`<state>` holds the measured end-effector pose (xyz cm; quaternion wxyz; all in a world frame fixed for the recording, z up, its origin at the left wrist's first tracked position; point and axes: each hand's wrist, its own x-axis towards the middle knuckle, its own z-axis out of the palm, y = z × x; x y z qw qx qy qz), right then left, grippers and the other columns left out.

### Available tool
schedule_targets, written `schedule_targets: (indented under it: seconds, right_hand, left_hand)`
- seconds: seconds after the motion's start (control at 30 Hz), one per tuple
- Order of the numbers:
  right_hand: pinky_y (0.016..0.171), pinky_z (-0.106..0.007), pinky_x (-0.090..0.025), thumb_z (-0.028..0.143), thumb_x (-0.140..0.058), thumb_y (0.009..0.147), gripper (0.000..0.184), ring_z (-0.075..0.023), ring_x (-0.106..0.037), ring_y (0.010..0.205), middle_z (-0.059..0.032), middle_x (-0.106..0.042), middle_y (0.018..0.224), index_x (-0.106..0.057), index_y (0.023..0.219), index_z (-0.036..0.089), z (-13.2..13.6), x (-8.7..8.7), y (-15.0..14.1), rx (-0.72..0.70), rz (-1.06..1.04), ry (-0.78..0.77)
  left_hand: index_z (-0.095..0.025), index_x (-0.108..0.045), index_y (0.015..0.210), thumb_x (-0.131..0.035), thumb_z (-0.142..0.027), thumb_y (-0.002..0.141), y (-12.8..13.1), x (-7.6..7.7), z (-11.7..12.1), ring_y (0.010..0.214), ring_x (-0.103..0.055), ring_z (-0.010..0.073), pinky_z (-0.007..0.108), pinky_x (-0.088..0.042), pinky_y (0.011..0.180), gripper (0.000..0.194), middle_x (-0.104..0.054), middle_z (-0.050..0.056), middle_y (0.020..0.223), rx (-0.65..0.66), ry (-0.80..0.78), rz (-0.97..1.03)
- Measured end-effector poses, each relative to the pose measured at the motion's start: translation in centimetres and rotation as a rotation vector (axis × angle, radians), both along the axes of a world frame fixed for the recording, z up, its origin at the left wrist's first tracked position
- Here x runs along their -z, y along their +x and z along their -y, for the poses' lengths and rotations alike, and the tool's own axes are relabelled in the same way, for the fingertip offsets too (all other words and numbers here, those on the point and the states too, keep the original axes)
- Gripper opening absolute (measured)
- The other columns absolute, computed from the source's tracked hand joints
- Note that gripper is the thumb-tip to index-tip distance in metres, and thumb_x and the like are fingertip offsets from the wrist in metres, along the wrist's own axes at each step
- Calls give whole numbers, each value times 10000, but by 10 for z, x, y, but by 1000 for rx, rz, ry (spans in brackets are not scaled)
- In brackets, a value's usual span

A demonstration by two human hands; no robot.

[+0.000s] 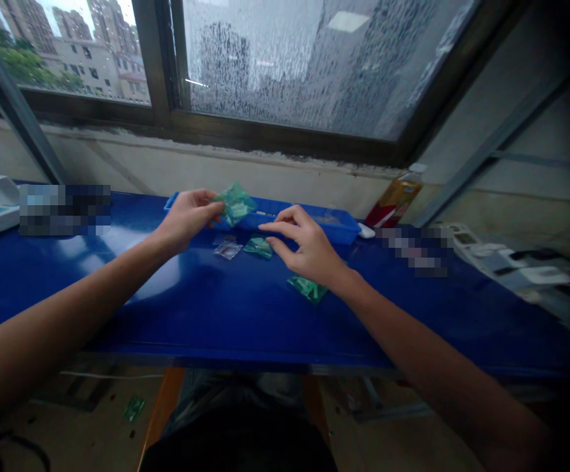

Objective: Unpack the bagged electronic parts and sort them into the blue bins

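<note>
Pinched in my left hand (194,215) is a small green see-through plastic bag (236,203), held up before the long blue tray (341,231). My right hand (304,241) hovers to the right of it, thumb and fingers apart, with nothing visible between them. On the blue table below lie a clear small bag (228,248) with something small inside and a second green bag (258,246), close to my right fingertips. Another green bag (307,288) lies under my right wrist, partly hidden by it. What the green bags contain is too blurred to tell.
A bottle (396,196) with a red and yellow label leans at the back right, beside a small white object (366,231). White devices stand at both table ends. A green bag (134,408) lies on the floor. A wet window rises behind.
</note>
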<state>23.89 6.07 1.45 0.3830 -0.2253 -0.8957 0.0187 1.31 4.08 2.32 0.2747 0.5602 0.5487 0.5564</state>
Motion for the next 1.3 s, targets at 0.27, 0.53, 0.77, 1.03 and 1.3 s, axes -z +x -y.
schedule_targets:
  seconds: [0.27,0.53,0.77,1.03,1.3]
  right_hand:
    - [679,-298,-446,337,-521,812,247,-192,-609,752,-71,-677,848,-691,883,172,-32,-35,63,492,617,-394]
    - [815,-348,-460,346,-654,700,515,-273,-592,1000,-132,-621,1111,-574,1172,157,-36,-16,59,522,868,-517]
    - [802,-327,-446,231,-629,700,512,-233,-575,940,-94,-600,1020,-487,1188,164,-33,-11,45,437,460,-511]
    - [612,-281,-415,254,-630,696,180,-132,-504,645,10,-516,677,-461,691,192,-7,10,-4,212,-232,-319]
    - [754,-343,-438,126,-578,720,85,-176,-497,857,-42,-471,868,-549,689,200,19,12,-22,37,-125,2]
  left_hand:
    - [-173,-663,949,-519,-339,797,-51,8,-21,738,-613,207,335,-466,727,267,-622,63,746,-427,122,-717]
    - [-246,-703,1008,-312,-563,862,-39,23,-18,1180,-358,394,589,-331,890,524,-448,137,1247,-379,25,-1043]
    - [-172,-631,1056,-416,-440,858,-16,9,-4,1191,-358,323,497,-315,939,397,-479,142,1226,-376,335,-876]
    - [-129,-621,768,-359,-565,848,42,20,13,552,-541,151,274,-368,500,515,-626,71,696,367,-266,-55]
    - [-138,-584,711,-610,-263,764,41,19,16,525,-481,76,207,-306,477,137,-562,-1,630,428,-261,214]
